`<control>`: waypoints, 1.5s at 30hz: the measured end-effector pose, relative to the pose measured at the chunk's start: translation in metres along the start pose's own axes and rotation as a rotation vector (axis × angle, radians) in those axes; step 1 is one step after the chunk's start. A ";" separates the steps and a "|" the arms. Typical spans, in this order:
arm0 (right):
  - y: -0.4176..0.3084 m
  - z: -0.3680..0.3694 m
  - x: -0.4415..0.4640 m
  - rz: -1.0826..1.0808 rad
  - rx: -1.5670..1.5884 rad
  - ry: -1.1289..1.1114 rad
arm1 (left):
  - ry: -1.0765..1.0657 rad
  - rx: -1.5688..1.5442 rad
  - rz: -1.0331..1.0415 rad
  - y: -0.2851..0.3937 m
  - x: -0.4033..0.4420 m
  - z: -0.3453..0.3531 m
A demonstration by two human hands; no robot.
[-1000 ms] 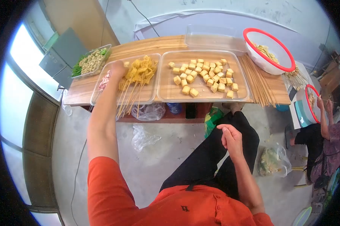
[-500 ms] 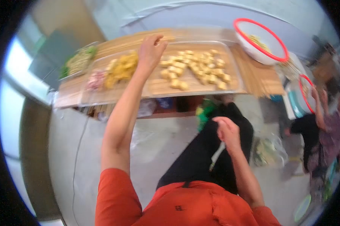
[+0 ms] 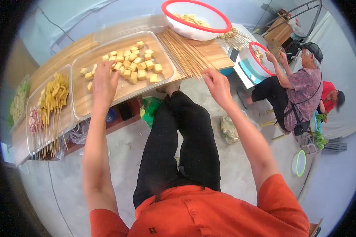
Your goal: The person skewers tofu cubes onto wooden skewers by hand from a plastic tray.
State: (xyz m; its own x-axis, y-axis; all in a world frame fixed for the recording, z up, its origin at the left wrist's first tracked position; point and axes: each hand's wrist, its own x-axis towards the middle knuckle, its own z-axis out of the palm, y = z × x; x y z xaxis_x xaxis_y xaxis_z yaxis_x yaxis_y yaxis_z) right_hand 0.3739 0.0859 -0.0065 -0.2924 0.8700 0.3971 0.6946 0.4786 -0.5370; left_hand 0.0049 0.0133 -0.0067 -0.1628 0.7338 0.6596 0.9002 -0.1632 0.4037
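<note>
My left hand (image 3: 105, 83) is over the left part of a clear tray (image 3: 170, 70), its fingers at several yellow tofu cubes (image 3: 141, 74); whether it grips one is hidden. My right hand (image 3: 218, 86) has thumb and forefinger at the front ends of the bamboo skewers (image 3: 185, 53), which lie on the table right of the tray. What its fingertips hold, if anything, is too small to tell. To the left, a second tray (image 3: 70, 125) holds skewered yellow folded pieces (image 3: 56, 93) and pink meat pieces (image 3: 35, 120).
A red-rimmed white bowl (image 3: 201, 31) stands behind the skewers. At the right, a seated person (image 3: 302, 89) works over another red-rimmed bowl (image 3: 252, 63), with a second person (image 3: 331, 96) beyond. Plastic bags (image 3: 230, 130) and a green-rimmed basin (image 3: 299, 163) are on the floor.
The view has turned to the right. My left hand has gone from the yellow skewers' tray to the tofu cubes, and my right hand has moved from above my lap to the bamboo skewers.
</note>
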 end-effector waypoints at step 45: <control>-0.084 0.016 -0.084 0.350 1.375 -0.297 | 0.115 0.111 -0.404 -0.034 -0.002 -0.004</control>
State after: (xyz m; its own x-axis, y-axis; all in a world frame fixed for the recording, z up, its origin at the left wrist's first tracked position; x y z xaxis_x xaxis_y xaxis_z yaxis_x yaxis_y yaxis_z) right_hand 0.3295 -0.0249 -0.0071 -0.4845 0.8745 0.0244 -0.3606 -0.1743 -0.9163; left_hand -0.0266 0.0142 -0.0191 -0.5494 0.6450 0.5311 0.7918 0.1990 0.5775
